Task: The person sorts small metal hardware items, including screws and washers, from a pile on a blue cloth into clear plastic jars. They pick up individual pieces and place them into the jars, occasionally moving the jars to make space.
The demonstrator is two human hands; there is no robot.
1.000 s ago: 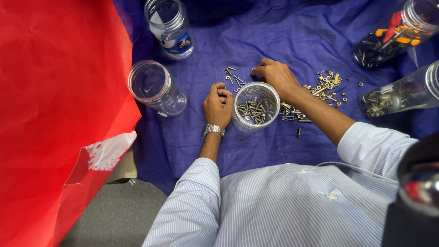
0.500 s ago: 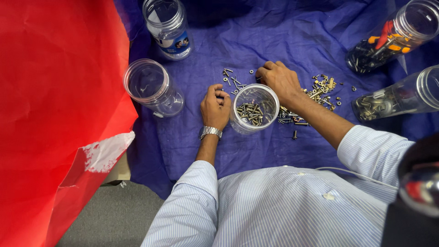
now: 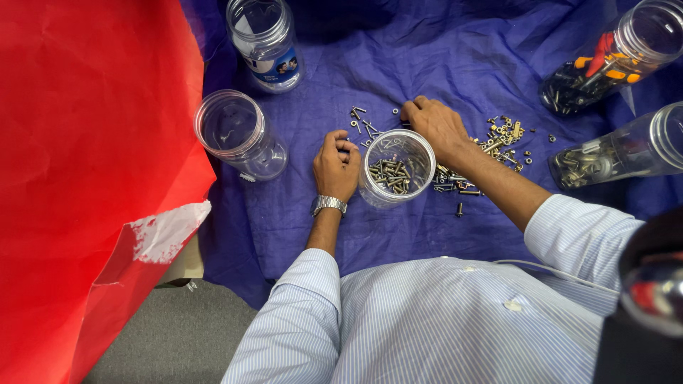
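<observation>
A clear plastic jar [image 3: 396, 167] partly filled with screws stands open on the blue cloth [image 3: 341, 64]. My left hand [image 3: 336, 167], with a metal watch on the wrist, rests just left of the jar with its fingers curled in; whether it holds anything is hidden. My right hand [image 3: 435, 124] reaches around the far side of the jar, fingertips down on the cloth among small loose screws [image 3: 363, 124]. A larger scatter of screws and nuts [image 3: 491, 146] lies to the right of that hand and beneath the forearm.
An empty clear jar [image 3: 238, 135] stands to the left and a labelled jar [image 3: 265, 43] behind it. At the right, one jar with hardware [image 3: 626, 149] and one with orange-handled tools [image 3: 612, 60] lie tilted. Red paper [image 3: 85, 163] covers the left side.
My right hand has crept slightly left along the far side of the jar towards the small loose screws. The left hand stays beside the jar.
</observation>
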